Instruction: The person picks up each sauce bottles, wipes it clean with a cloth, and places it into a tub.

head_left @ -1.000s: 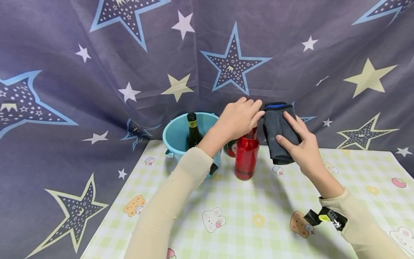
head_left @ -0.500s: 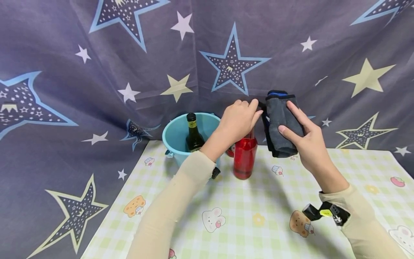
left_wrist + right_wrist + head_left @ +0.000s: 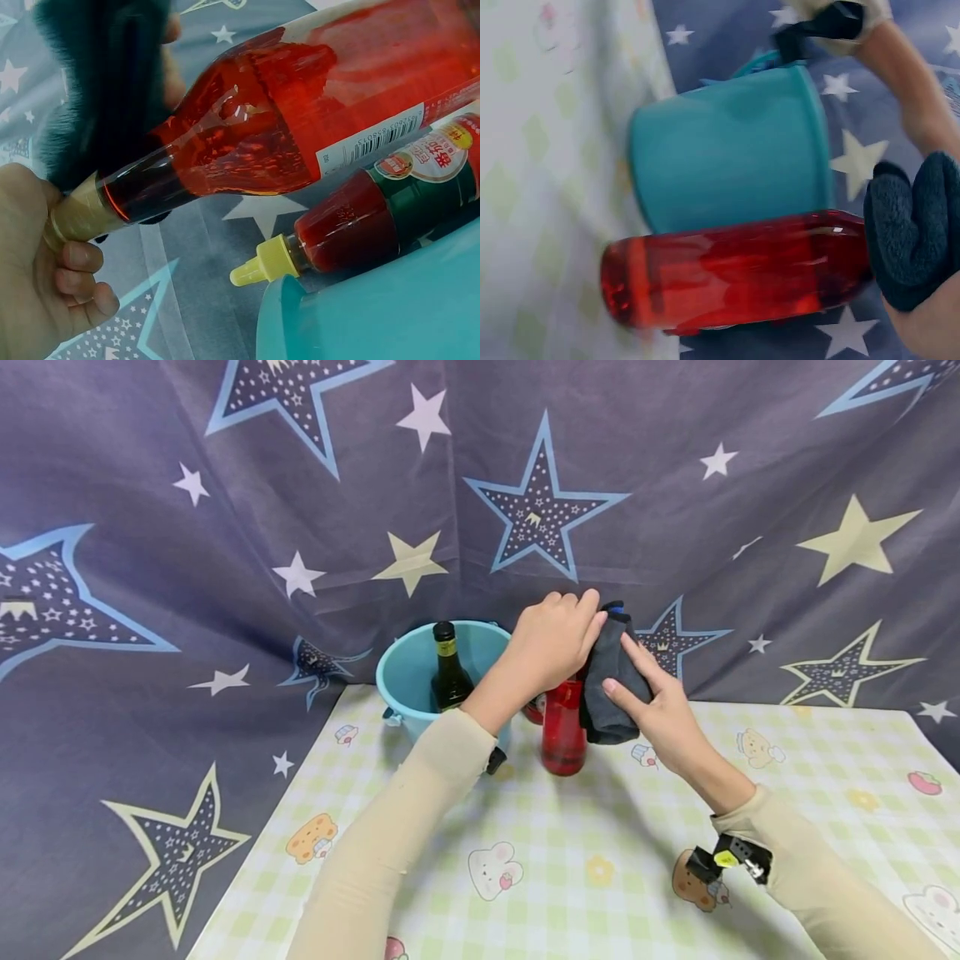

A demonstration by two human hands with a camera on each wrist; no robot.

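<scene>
A tall glass bottle of red liquid [image 3: 562, 735] stands on the table. My left hand [image 3: 553, 639] grips its gold cap [image 3: 86, 210] at the top, as the left wrist view shows. In my right hand [image 3: 667, 718] is a folded dark grey cloth [image 3: 609, 689] with black edging and a bit of blue, held between thumb and fingers. The cloth lies close against the right side of the bottle's neck and shoulder; in the right wrist view the cloth [image 3: 915, 232] hides the neck.
Left of the bottle stands a light blue bucket [image 3: 388, 689] with a dark green bottle [image 3: 448, 672] inside. Behind the red bottle is a sauce bottle [image 3: 352, 225] with a yellow nozzle. A checked cloth covers the table [image 3: 555, 827]; a starry curtain [image 3: 637, 460] hangs behind.
My right hand first rose a little with the cloth, then came down and left, bringing it against the bottle. My left hand has stayed at the bottle's top.
</scene>
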